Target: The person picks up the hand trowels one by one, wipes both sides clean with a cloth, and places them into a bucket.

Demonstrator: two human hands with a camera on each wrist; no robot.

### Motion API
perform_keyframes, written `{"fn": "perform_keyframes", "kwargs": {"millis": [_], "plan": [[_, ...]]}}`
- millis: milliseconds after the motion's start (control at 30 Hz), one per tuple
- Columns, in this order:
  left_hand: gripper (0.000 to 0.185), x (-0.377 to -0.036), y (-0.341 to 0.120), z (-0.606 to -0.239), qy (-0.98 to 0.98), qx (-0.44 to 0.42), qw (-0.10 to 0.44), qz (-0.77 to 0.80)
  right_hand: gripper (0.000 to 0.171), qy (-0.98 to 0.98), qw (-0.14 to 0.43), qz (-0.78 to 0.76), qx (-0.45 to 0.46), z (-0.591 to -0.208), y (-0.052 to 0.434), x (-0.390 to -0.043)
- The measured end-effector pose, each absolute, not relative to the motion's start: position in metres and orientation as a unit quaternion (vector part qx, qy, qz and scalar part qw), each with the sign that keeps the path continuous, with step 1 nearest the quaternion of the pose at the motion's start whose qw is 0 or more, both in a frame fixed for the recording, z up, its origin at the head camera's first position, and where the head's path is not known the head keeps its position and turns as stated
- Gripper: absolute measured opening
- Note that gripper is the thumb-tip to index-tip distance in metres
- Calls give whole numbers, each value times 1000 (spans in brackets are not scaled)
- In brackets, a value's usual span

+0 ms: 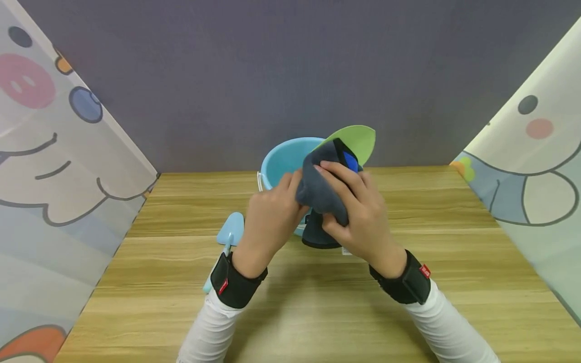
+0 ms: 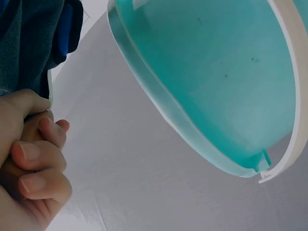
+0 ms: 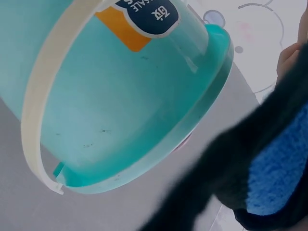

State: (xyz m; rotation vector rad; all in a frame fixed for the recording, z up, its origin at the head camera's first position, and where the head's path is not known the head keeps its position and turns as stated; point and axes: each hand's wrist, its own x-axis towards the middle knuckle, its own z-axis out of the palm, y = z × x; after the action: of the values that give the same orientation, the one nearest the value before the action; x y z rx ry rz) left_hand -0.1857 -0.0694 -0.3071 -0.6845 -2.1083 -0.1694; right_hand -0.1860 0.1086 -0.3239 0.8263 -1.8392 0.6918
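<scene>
A dark grey cloth (image 1: 322, 176) with black edging and a blue other side is bunched between the two hands, above the front of a light blue bucket (image 1: 290, 151). From behind it sticks out the broad green blade of a toy shovel (image 1: 363, 138); its handle is hidden by the cloth and hands. My left hand (image 1: 274, 214), fingers curled, grips at the cloth's lower left, where the shovel's handle end lies. My right hand (image 1: 360, 212) holds the cloth around the shovel, fingers over the top and thumb below. A dark flap of cloth hangs under the right thumb.
A light blue toy shovel (image 1: 231, 229) lies on the wooden table (image 1: 317, 312), partly behind the left wrist. The bucket has a white handle (image 2: 291, 57) and a printed label (image 3: 149, 17). A dark grey panel (image 1: 290, 65) stands behind, with cartoon-printed sheets (image 1: 540, 151) on both sides.
</scene>
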Motion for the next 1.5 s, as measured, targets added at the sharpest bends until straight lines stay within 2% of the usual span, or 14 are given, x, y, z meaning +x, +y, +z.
{"fn": "perform_keyframes", "kwargs": {"millis": [167, 467, 700, 1067, 1300, 1500], "plan": [[35, -186, -69, -308, -839, -297, 452, -60, 57, -749, 500, 270, 340, -325, 109, -187], [35, -183, -69, -310, -839, -302, 442, -93, 58, -723, 567, 223, 325, -325, 104, -188], [28, -180, -71, -310, -839, -293, 446, -106, 64, -743, 545, 182, 343, -320, 104, -183], [21, -178, -70, -312, -843, -277, 448, -106, 63, -757, 507, 178, 373, -321, 105, -181], [15, -176, -70, -311, -842, -276, 451, -108, 62, -746, 508, 176, 393, -322, 106, -180], [17, -176, -71, -312, -840, -284, 445, -125, 60, -732, 521, 172, 405, -319, 105, -180]]}}
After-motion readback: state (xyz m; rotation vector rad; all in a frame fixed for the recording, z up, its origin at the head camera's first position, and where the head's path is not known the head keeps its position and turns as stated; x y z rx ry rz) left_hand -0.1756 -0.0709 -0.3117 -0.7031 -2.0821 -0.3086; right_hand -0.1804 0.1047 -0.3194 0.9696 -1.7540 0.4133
